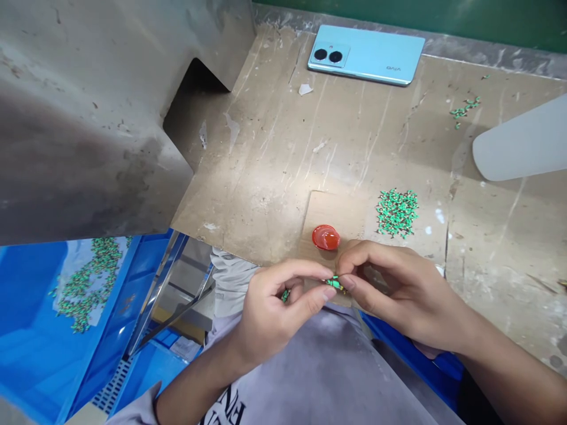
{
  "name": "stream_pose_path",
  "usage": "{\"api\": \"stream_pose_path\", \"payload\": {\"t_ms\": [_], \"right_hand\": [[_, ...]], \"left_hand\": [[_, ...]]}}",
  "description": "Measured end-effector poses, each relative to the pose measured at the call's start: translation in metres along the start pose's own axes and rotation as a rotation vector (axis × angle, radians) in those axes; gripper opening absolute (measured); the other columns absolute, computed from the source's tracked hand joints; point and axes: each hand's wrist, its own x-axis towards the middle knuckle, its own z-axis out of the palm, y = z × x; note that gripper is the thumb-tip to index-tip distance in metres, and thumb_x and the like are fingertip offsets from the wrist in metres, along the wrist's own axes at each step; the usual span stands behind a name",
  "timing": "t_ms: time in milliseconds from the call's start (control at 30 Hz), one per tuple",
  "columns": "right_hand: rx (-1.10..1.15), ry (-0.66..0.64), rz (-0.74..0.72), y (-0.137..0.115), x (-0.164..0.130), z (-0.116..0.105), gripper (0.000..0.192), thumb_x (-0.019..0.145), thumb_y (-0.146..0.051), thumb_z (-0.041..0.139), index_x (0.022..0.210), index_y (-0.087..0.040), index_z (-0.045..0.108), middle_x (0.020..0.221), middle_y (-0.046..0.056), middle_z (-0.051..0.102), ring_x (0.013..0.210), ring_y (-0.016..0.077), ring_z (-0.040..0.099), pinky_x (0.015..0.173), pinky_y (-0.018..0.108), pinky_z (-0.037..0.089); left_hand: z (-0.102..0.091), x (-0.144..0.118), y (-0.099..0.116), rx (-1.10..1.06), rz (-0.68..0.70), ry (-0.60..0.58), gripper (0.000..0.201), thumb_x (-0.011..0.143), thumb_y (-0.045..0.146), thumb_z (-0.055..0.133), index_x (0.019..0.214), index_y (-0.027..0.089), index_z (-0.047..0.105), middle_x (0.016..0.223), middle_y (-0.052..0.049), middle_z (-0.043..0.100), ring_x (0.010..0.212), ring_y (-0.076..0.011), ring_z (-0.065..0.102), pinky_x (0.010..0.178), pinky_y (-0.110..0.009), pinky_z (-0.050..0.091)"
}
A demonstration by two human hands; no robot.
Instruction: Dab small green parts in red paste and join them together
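My left hand [277, 310] and my right hand [394, 286] meet at the near edge of the cardboard-covered bench [283, 171]. Between their fingertips they pinch one small green part [335, 284] together. A second green piece [285, 294] shows inside my left hand's curled fingers. Just beyond the fingertips sits a small red cap [325, 237]. A heap of the same green parts [397, 212] lies on the bench to the right of the cap, a short way past my right hand.
A light blue phone [367, 54] lies face down at the back. A few stray green parts [464, 109] sit far right, near a white blade-like object [522, 144]. A grey metal housing [88, 112] fills the left. A blue crate [66, 295] below it holds more green parts.
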Motion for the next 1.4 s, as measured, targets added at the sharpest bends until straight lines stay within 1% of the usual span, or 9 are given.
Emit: {"api": "stream_pose_path", "payload": {"t_ms": [167, 300, 433, 600, 800, 1033, 1233, 1400], "right_hand": [[-0.024, -0.02, 0.003, -0.002, 0.002, -0.003, 0.011, 0.105, -0.022, 0.063, 0.094, -0.023, 0.065, 0.074, -0.002, 0.061, 0.06, 0.0122, 0.053, 0.052, 0.025, 0.043], [-0.053, -0.046, -0.016, -0.004, 0.004, -0.005, 0.014, 0.108, -0.026, 0.06, 0.095, -0.024, 0.065, 0.077, 0.0, 0.065, 0.064, 0.0143, 0.058, 0.058, 0.027, 0.047], [-0.072, -0.08, -0.047, -0.003, 0.004, -0.005, 0.013, 0.109, -0.023, 0.058, 0.099, -0.024, 0.065, 0.082, 0.0, 0.066, 0.068, 0.0131, 0.06, 0.061, 0.025, 0.048], [-0.089, -0.095, -0.085, -0.002, 0.004, -0.006, 0.013, 0.11, -0.021, 0.056, 0.101, -0.023, 0.065, 0.083, 0.0, 0.066, 0.069, 0.0123, 0.061, 0.063, 0.024, 0.048], [-0.106, -0.112, -0.115, -0.003, 0.005, -0.006, 0.013, 0.11, -0.019, 0.056, 0.102, -0.024, 0.065, 0.084, 0.0, 0.068, 0.07, 0.0127, 0.063, 0.062, 0.024, 0.05], [-0.108, -0.151, -0.139, 0.0, 0.004, -0.008, 0.015, 0.113, -0.021, 0.051, 0.106, -0.022, 0.065, 0.088, 0.001, 0.069, 0.075, 0.0128, 0.065, 0.068, 0.025, 0.052], [-0.083, -0.179, -0.081, -0.002, 0.004, -0.008, 0.017, 0.112, -0.023, 0.052, 0.102, -0.022, 0.065, 0.087, 0.002, 0.069, 0.074, 0.0149, 0.064, 0.068, 0.028, 0.051], [-0.078, -0.195, -0.071, -0.003, 0.003, -0.011, 0.017, 0.112, -0.024, 0.052, 0.102, -0.021, 0.066, 0.087, 0.002, 0.069, 0.074, 0.0146, 0.064, 0.066, 0.027, 0.05]], "left_hand": [[-0.002, -0.001, -0.001, 0.001, -0.029, -0.043, 0.009, 0.088, 0.016, 0.083, 0.096, 0.02, 0.083, 0.056, 0.007, 0.05, 0.046, -0.007, 0.037, 0.044, -0.021, 0.03], [-0.003, -0.001, -0.001, 0.01, -0.036, -0.068, 0.006, 0.088, 0.018, 0.082, 0.093, 0.019, 0.08, 0.054, 0.008, 0.045, 0.045, -0.0073, 0.035, 0.043, -0.022, 0.028], [-0.005, -0.002, -0.001, 0.004, -0.033, -0.089, 0.008, 0.088, 0.017, 0.083, 0.093, 0.02, 0.078, 0.053, 0.009, 0.042, 0.045, -0.0068, 0.035, 0.044, -0.022, 0.027], [-0.004, -0.003, -0.003, -0.033, -0.043, -0.109, 0.008, 0.09, 0.018, 0.082, 0.094, 0.02, 0.076, 0.053, 0.01, 0.042, 0.045, -0.0069, 0.035, 0.045, -0.023, 0.027], [-0.005, -0.003, -0.004, -0.015, -0.06, -0.125, 0.009, 0.089, 0.02, 0.083, 0.092, 0.019, 0.075, 0.054, 0.009, 0.043, 0.045, -0.0072, 0.036, 0.044, -0.023, 0.027], [-0.005, -0.001, -0.003, 0.001, -0.007, -0.124, 0.01, 0.088, 0.014, 0.082, 0.092, 0.018, 0.074, 0.054, 0.01, 0.044, 0.044, -0.0056, 0.036, 0.043, -0.02, 0.028], [-0.003, 0.0, -0.004, 0.089, 0.145, -0.103, 0.012, 0.086, 0.011, 0.083, 0.091, 0.016, 0.075, 0.057, 0.009, 0.052, 0.043, -0.0042, 0.04, 0.043, -0.016, 0.033], [-0.003, -0.002, -0.005, 0.132, 0.194, -0.101, 0.015, 0.085, 0.007, 0.081, 0.094, 0.016, 0.075, 0.056, 0.01, 0.051, 0.043, -0.0035, 0.04, 0.045, -0.014, 0.035]]}}
